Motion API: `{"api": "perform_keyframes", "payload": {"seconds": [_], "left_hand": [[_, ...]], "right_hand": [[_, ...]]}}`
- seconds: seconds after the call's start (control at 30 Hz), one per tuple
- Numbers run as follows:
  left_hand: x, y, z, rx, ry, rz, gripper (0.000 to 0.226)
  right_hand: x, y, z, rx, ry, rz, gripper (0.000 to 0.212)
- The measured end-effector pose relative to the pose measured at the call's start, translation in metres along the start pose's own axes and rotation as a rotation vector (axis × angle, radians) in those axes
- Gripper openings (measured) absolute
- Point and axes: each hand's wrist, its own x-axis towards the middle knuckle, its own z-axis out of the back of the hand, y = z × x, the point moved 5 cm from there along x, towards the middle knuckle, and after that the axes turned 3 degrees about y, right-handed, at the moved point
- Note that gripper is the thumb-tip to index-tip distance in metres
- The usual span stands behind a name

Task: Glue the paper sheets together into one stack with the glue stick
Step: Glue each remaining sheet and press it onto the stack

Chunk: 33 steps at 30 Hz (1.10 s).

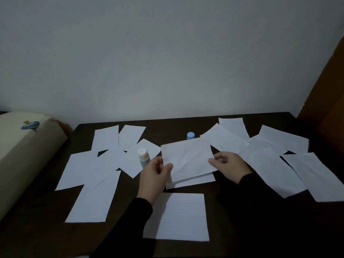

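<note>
A creased, lined paper sheet [188, 159] is held above another sheet [193, 181] in the middle of the dark table [232, 211]. My left hand [154, 175] pinches its lower left corner and my right hand [229, 164] grips its right edge. An uncapped glue stick [143, 157] stands upright just left of my left hand. Its light blue cap [190, 135] sits behind the held sheet. A single lined sheet [178, 216] lies flat near the front edge.
Several loose white sheets [96, 164] overlap on the table's left side, and several more [275, 155] on the right. A cream box [22, 151] with a small sticker stands left of the table. A brown wooden surface [327, 99] rises at the far right.
</note>
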Motion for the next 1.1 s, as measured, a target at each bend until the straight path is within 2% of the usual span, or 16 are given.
{"api": "perform_keyframes", "payload": {"seconds": [0.17,0.4,0.73,0.83,0.9,1.0,1.1], "left_hand": [[-0.001,0.002,0.0,0.28,-0.024,-0.101,0.033],[0.0,0.006,-0.002,0.314,-0.041,-0.111,0.05],[0.005,0.018,-0.012,0.435,-0.02,-0.132,0.027],[0.005,0.018,-0.016,0.526,-0.006,-0.181,0.018],[0.006,0.014,-0.018,0.64,0.004,-0.204,0.021],[0.004,0.003,-0.019,0.788,-0.018,-0.242,0.028],[-0.001,-0.01,-0.023,0.769,-0.077,-0.358,0.025]], "right_hand": [[0.003,-0.005,-0.012,-0.124,-0.047,-0.006,0.022],[0.007,-0.009,-0.017,-0.252,-0.056,-0.073,0.015],[0.012,-0.015,-0.017,-0.348,-0.075,-0.092,0.016],[0.012,-0.017,-0.019,-0.44,-0.094,-0.08,0.018],[0.012,-0.015,-0.019,-0.511,-0.113,-0.069,0.022],[0.009,-0.007,-0.018,-0.571,-0.162,-0.008,0.038],[0.003,0.011,-0.024,-0.624,-0.22,0.226,0.044]]}}
